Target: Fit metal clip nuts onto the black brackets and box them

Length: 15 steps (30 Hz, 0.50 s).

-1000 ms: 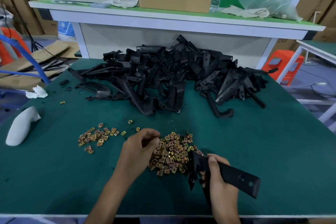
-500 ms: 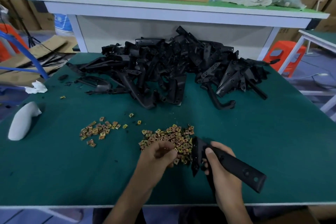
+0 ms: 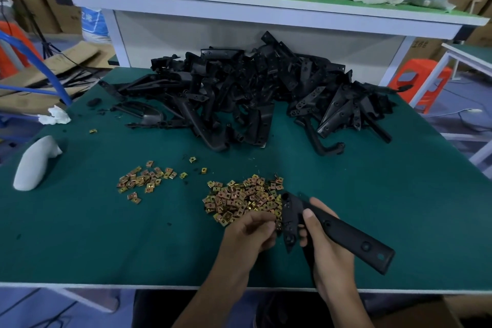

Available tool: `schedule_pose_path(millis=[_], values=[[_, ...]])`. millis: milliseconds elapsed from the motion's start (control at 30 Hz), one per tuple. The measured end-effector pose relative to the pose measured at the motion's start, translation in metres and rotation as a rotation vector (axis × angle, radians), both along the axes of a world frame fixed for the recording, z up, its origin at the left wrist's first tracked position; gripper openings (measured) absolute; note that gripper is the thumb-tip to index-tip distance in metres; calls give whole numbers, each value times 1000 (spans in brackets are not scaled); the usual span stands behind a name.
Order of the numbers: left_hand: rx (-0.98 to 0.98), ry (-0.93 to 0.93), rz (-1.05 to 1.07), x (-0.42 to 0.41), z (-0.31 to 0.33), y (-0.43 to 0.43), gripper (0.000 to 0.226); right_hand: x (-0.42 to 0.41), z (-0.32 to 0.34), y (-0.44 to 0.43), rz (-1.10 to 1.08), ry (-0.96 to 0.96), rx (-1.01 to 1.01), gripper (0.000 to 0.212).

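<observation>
Left hand (image 3: 249, 233) has come off the clip nut pile (image 3: 239, 197), where it was half a second ago, and is now up against the head of the held bracket (image 3: 346, 234). The right hand (image 3: 323, 245) hasn't let go of the bracket.

Bracket: matte black, a long flat bar with two round holes near its squared-off end. The other end widens into a head with more holes and a pointed tab.

Orientation: long axis runs diagonally. The head is up-left, just beside the nut pile, and the squared end points down-right toward the near table edge. The tab points toward the person.

Location: held just above the green table (image 3: 372, 194), near the front edge, right of the pile.

Fingers: the right hand's are wrapped round the bar just behind the head, thumb on top. The left hand's are bunched tight at the head's edge. Can't tell if a nut is between them.

Small nut scatter (image 3: 145, 180) lies to the left. Heap of brackets (image 3: 253, 93) sits at the back.
</observation>
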State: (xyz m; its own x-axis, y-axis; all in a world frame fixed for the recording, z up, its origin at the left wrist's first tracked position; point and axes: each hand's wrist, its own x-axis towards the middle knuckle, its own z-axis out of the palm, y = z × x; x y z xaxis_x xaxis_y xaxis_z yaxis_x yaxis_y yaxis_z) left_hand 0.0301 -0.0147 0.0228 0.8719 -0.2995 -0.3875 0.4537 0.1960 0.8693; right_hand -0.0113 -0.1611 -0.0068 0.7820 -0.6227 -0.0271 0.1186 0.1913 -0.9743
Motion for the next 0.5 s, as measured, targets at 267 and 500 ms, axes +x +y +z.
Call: schedule_pose_path(millis=[267, 500], values=[[-128, 155, -14, -3, -2, -6, 11, 0, -3, -2, 35, -17, -27, 34], [-190, 187, -129, 3, 4, 3, 18, -2, -5, -3, 81, 0, -56, 34]])
